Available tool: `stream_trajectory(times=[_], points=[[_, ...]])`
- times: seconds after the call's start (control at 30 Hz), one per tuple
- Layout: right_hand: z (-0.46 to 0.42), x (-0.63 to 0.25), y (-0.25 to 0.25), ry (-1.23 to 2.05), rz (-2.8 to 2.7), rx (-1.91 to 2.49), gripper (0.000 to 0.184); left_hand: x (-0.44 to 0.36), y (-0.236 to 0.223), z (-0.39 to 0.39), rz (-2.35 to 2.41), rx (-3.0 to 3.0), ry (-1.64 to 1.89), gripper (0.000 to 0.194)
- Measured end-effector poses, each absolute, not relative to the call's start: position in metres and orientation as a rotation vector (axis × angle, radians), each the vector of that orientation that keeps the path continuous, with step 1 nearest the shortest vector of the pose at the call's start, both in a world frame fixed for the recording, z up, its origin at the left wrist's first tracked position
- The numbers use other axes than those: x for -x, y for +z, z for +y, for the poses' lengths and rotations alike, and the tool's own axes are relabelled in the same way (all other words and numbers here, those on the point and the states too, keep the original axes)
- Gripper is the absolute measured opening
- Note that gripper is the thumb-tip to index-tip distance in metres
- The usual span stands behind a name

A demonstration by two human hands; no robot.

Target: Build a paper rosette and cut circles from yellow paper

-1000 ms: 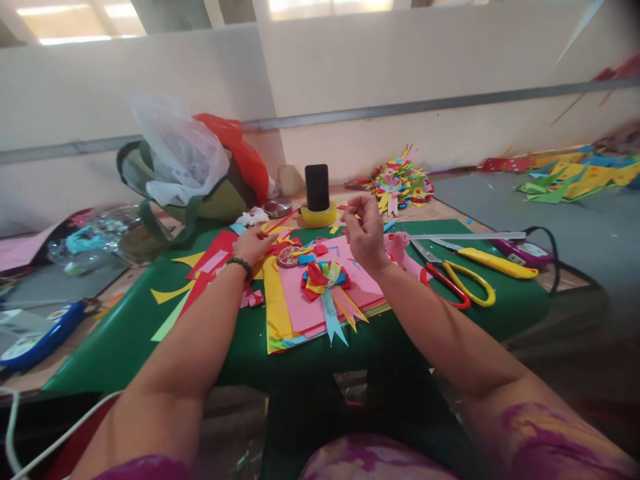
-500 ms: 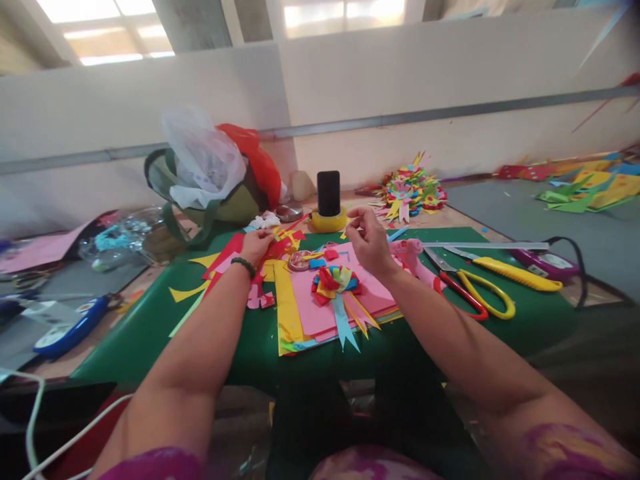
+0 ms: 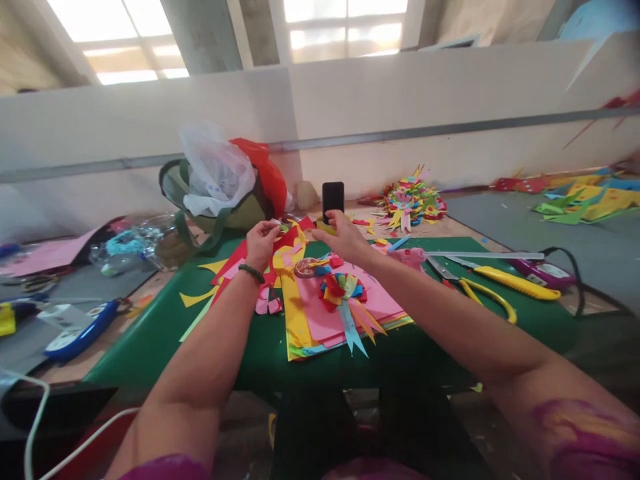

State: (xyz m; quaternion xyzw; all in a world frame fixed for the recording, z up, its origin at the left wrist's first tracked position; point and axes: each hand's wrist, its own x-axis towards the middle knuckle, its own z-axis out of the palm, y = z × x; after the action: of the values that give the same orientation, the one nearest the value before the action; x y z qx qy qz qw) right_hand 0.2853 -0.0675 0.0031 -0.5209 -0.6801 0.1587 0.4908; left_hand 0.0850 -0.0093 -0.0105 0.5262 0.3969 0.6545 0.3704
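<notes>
My left hand [image 3: 261, 243], with a dark bead bracelet on the wrist, is raised over red and yellow paper cut-outs [image 3: 287, 250]. Its fingertips pinch a small pale scrap. My right hand [image 3: 344, 239] reaches forward, and its curled fingers cover the yellow tape roll [image 3: 324, 228] that props a black phone [image 3: 333, 197]. What those fingers hold is hidden. Below both hands a many-coloured paper rosette [image 3: 343, 288] with ribbon tails lies on a stack of pink sheets [image 3: 375, 303]. A small clear tape roll [image 3: 304, 267] sits between my hands.
A green mat [image 3: 150, 340] covers the table. Right of the stack lie scissors [image 3: 483, 297], a yellow cutter [image 3: 510, 281], a metal ruler [image 3: 485, 255] and a purple device [image 3: 545, 270]. A green bag with plastic bags [image 3: 220, 193] and finished rosettes [image 3: 410, 197] stand behind. A blue tool [image 3: 80, 332] lies left.
My right hand has dropped from its raised pinch and moved forward to the yellow tape roll. My left hand has lifted off the cut-outs. The view has tilted upward.
</notes>
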Motion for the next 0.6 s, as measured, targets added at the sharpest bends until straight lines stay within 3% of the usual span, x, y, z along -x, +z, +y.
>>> stream_trajectory(times=[0.1, 0.27, 0.6], points=[[-0.046, -0.262, 0.018, 0.332, -1.73, 1.316, 0.057, -0.087, -0.009, -0.011, 0.98, -1.344, 1.675, 0.02], [-0.012, -0.238, 0.02, 0.28, -1.719, 1.406, 0.033, -0.069, -0.002, -0.006, 1.028, -1.297, 1.722, 0.02], [0.011, -0.268, 0.012, 0.154, -1.685, 1.673, 0.031, -0.01, 0.014, -0.001, 1.441, -1.337, 1.524, 0.009]])
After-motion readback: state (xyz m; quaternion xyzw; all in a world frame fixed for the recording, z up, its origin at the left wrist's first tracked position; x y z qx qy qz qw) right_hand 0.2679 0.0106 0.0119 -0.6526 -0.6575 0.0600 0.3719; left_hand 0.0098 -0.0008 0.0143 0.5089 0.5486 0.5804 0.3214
